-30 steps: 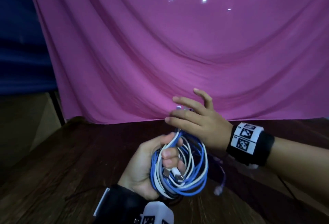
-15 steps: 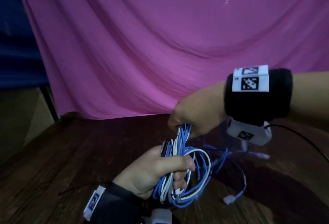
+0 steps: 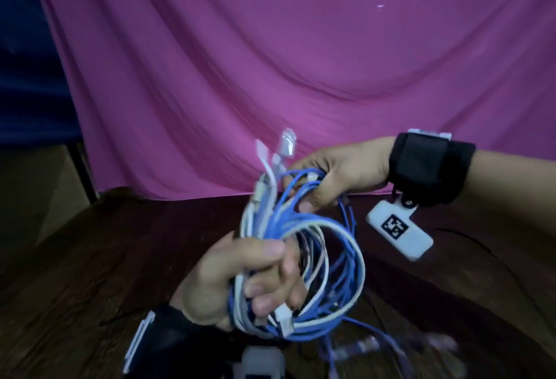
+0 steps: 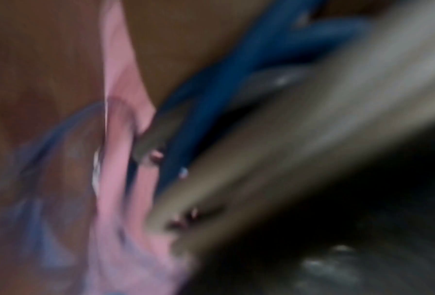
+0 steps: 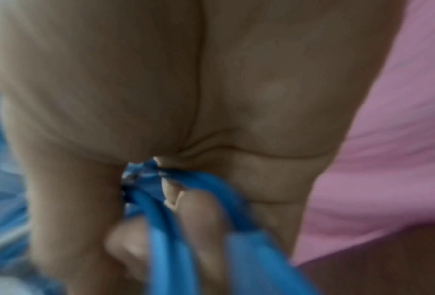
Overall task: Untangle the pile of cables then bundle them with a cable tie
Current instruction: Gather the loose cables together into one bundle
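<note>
A coil of blue and white cables (image 3: 340, 273) hangs in the air above the dark wooden table (image 3: 90, 273). My left hand (image 3: 249, 276) grips the coil's left side, thumb across the strands. Several white plugs (image 3: 285, 144) stick up out of the top of the bundle. My right hand (image 3: 325, 180) is curled round blue strands at the coil's upper right; the right wrist view shows blue cable (image 5: 176, 219) passing between its fingers. The left wrist view is blurred, with blue cable (image 4: 211, 111) beside the hand. No cable tie can be made out.
A pink cloth (image 3: 301, 77) hangs behind the table. Loose cable ends (image 3: 370, 345) trail on the table under the coil, blurred. A pale panel (image 3: 36, 192) stands at the left past the table's edge.
Both hands have lifted the coil higher. My right hand went from open over the bundle to gripping the blue strands, then moved right and up. Plugs now stick up above the coil.
</note>
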`<state>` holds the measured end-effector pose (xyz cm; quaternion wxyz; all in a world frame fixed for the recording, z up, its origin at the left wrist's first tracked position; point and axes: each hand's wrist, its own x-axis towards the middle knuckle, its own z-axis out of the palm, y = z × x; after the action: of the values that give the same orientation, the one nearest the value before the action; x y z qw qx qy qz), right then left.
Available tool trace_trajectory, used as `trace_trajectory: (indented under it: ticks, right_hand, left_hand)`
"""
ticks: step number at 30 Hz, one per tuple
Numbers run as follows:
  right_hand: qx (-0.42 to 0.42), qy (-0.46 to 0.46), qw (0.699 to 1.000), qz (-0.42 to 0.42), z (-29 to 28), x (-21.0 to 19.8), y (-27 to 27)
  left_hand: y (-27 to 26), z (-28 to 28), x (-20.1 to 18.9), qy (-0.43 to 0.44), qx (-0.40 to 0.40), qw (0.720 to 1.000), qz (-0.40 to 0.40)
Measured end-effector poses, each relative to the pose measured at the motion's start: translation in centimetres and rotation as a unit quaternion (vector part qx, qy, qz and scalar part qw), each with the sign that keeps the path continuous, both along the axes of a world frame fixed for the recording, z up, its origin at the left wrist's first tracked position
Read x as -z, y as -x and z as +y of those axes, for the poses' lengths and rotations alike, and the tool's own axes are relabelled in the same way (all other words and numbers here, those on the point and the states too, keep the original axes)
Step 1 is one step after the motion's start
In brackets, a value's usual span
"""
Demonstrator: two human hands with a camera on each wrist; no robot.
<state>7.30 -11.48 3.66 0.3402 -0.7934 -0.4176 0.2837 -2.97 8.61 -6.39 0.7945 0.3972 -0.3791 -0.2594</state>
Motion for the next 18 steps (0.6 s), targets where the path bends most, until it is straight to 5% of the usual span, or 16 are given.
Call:
trace_trajectory:
  ticks: [2, 5, 12, 18]
  right_hand:
    - [0.021, -0.071, 0.996, 0.047, -0.1, 2.2, 0.3]
    - [0.084, -0.146, 0.979, 0.111, 1.1, 6.7, 1.0]
    - [0.186, -0.137, 0.973, 0.022, 3.8, 14.5, 3.0]
    - [0.201, -0.077, 0.974, -0.073, 4.6, 16.8, 4.9]
  left_hand:
    - [-0.1, 0.4, -0.8, 0.079, 0.029, 0.996, 0.026]
    - [-0.5, 0.5, -0.9, 0.123, -0.054, 0.988, 0.071]
    - [-2.0, 1.0, -0.9, 0.229, -0.292, 0.909, 0.191]
    - [-3.7, 2.1, -0.5, 0.238, -0.446, 0.840, 0.200]
